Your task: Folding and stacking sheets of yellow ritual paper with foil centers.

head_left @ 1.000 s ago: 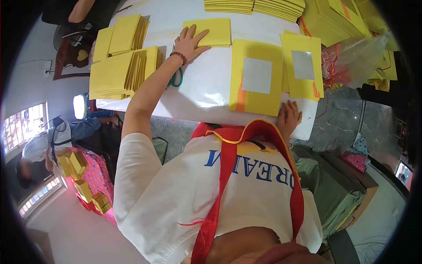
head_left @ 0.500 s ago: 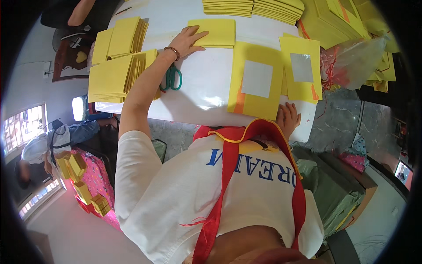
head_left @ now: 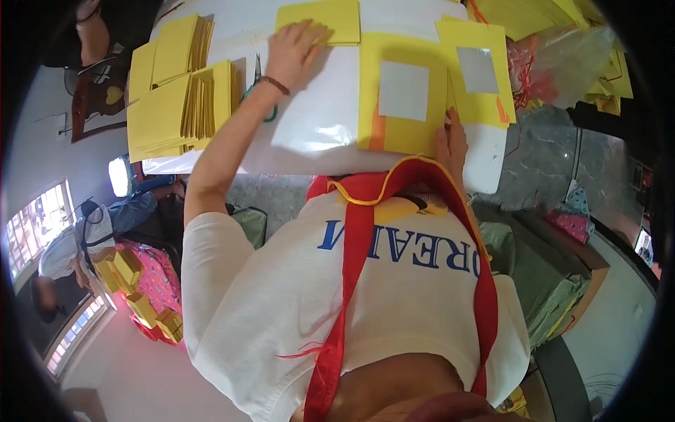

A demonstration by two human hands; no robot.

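My left hand (head_left: 294, 53) reaches across the white table and lies with outstretched fingers on the near edge of a folded yellow paper piece (head_left: 327, 17). Green-handled scissors (head_left: 271, 112) are partly covered by my left wrist, which wears a beaded bracelet; their blades show just beyond. In front of me is a flat yellow paper sheet (head_left: 394, 133) with a grey-white rectangle (head_left: 403, 91) on it. At that sheet's right edge is my right hand (head_left: 453, 144), its fingers stretched forward and holding nothing that I can see. A similar yellow sheet (head_left: 485, 105) lies farther right, partly overlapped.
Stacks of folded yellow paper (head_left: 158, 116) stand on the table's left side. Beyond the right corner are a clear plastic bag (head_left: 555, 67) and more yellow paper. Another person's arm (head_left: 91, 39) shows at the far left. A green-wrapped box (head_left: 534, 281) stands to my right.
The view has shifted, so the table sits higher in it. My right hand has moved forward from the table edge to the sheet's right edge. My left hand stays on the folded piece, fingers less spread.
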